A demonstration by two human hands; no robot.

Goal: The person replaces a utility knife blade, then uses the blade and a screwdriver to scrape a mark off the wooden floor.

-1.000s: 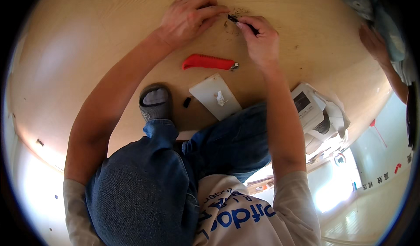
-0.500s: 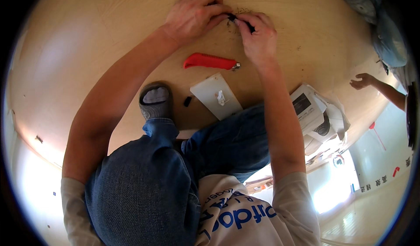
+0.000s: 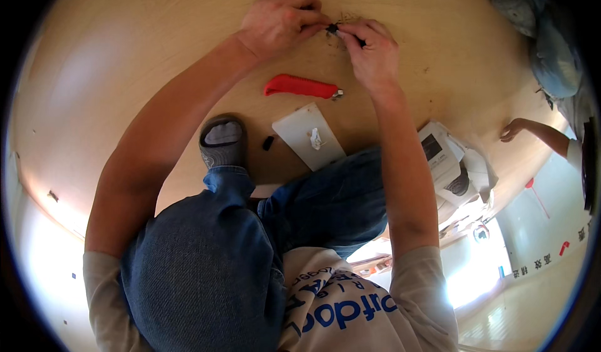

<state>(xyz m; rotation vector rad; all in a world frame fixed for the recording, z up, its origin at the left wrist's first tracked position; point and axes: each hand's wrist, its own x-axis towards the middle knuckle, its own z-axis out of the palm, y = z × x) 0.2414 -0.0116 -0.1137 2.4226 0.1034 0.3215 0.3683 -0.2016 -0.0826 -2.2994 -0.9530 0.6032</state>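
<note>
A small black piece (image 3: 332,29), too small to name, is pinched between my two hands over the light wood surface. My left hand (image 3: 282,21) is closed, thumb and forefinger meeting at its left side. From the right, my right hand (image 3: 374,54) grips it between thumb and bent fingers; a dark part also shows under those fingers. Thin dark shavings (image 3: 347,16) lie scattered around the fingertips. Nearer to me rests a red utility knife (image 3: 300,86), its metal tip pointing right, touched by neither hand.
A white board (image 3: 300,129) with a crumpled white scrap (image 3: 315,139) lies before my legs, a small black block (image 3: 268,143) beside it. An opened printed carton (image 3: 447,164) stands right of my right forearm. Another person's hand (image 3: 512,129) reaches in at the far right.
My hands stay pinched on the black piece, with only slight shifts of the fingers. The other person's hand at the right has turned and its fingers now point downward.
</note>
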